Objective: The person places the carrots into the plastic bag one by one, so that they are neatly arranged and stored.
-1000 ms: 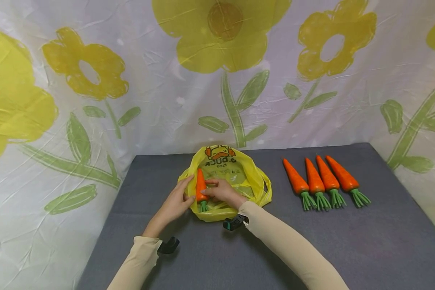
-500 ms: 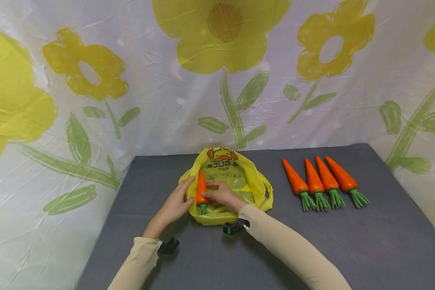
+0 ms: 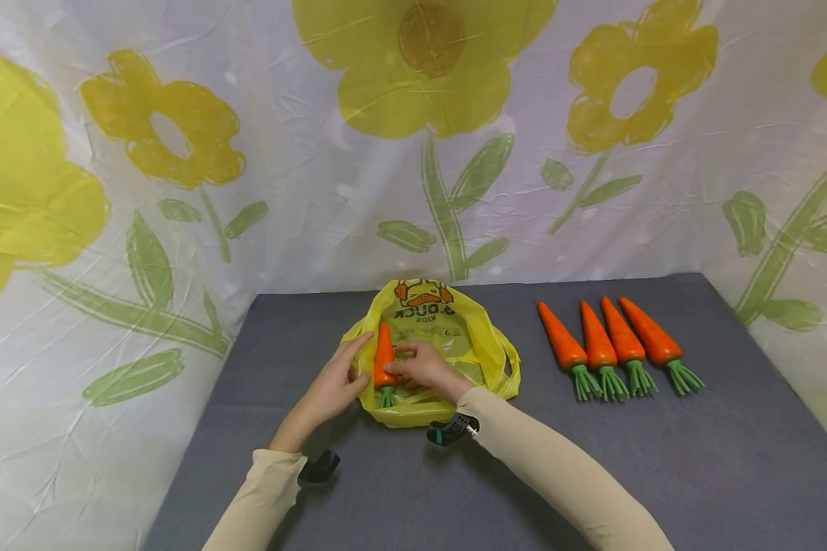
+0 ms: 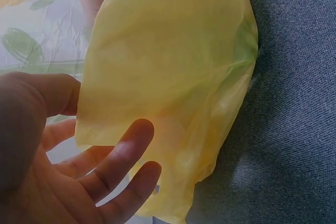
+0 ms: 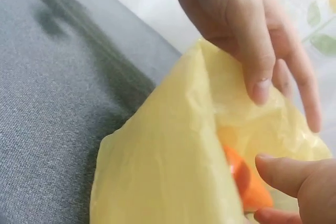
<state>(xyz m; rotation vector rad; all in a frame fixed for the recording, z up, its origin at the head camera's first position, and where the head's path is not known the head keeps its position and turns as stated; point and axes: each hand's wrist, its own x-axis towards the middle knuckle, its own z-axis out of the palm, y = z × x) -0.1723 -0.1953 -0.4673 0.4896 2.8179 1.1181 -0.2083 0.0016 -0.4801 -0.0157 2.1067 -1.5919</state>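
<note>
An orange carrot (image 3: pixel 384 356) with green stalks lies in the mouth of a yellow plastic bag (image 3: pixel 400 417), near the bag's left side. My left hand (image 3: pixel 331 390) is spread at that left rim, its fingers relaxed. The left wrist view shows fingertips (image 4: pixel 137 132) resting on the bag's outer face, with the thumb on the other side of the edge. My right hand (image 3: pixel 423 367) reaches into the bag from the right. Its thumb and fingers are beside the carrot; in the right wrist view the thumb (image 5: pixel 283 174) looks slightly apart from it. The carrot's far side is hidden.
Several more carrots (image 3: pixel 603 344) lie side by side on the right of the grey tabletop (image 3: pixel 524 459). Behind the table hangs a cloth (image 3: pixel 303 191) printed with yellow flowers. A bag handle (image 3: pixel 510 360) loops out at the bag's right.
The bag's mouth and the carrot sit very slightly lower in the head view than a second ago. Both hands keep nearly the same place.
</note>
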